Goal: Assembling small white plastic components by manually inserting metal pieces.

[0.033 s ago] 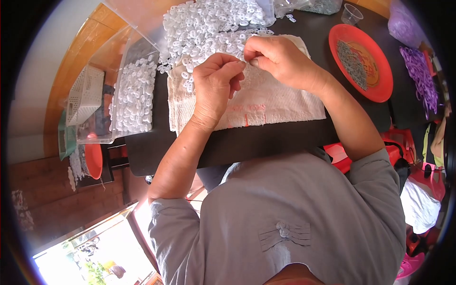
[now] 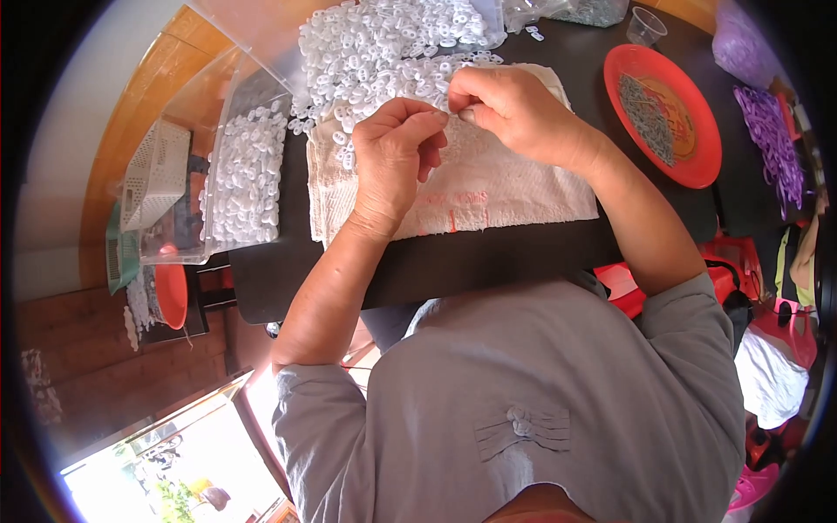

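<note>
Both hands meet above a folded cream towel (image 2: 523, 187) on the black table. Thumb and fingers pinch together on my left hand (image 2: 397, 144), and its tips nearly touch those of my right hand (image 2: 506, 109), also closed in a pinch. Whatever sits between the fingertips is too small to make out. Just beyond them spreads a big heap of small white oval plastic pieces with holes (image 2: 384, 52); a few lie on the towel beside my left hand.
At left, a clear plastic bin (image 2: 209, 253) holds more white pieces. An oval red tray (image 2: 711, 166) with small grey pieces lies at right, near a clear cup (image 2: 646, 26) and a purple bundle of strips (image 2: 767, 139). A white perforated basket (image 2: 157, 174) stands far left.
</note>
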Tool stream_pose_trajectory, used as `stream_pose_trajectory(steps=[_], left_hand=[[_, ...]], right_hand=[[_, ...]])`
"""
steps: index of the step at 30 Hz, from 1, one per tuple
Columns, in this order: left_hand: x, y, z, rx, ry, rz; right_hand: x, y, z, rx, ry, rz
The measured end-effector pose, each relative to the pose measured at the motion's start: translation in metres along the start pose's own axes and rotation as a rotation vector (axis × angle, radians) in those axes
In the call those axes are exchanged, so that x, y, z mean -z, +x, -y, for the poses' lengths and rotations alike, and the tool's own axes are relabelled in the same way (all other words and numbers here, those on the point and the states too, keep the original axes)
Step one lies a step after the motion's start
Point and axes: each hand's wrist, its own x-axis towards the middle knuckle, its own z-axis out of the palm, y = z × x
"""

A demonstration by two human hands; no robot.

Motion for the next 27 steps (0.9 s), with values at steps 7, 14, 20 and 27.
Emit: stream_pose_trajectory(steps=[7, 14, 20, 27], left_hand=[[-0.001, 0.0, 0.008, 0.03, -0.068, -0.022], [0.001, 0.0, 0.01, 0.049, -0.043, 0.007], [0.005, 0.001, 0.011, 0.097, -0.087, 0.036], [0.001, -0.001, 0.009, 0.009, -0.076, -0.016]], right_hand=[[0.002, 0.003, 0.002, -0.112, 0.237, 0.043], [0.001, 0.002, 0.006, -0.15, 0.224, 0.076], [-0.004, -0.001, 0.003, -0.081, 0.157, 0.032], [0.002, 0.001, 0.007, -0.087, 0.159, -0.001]])
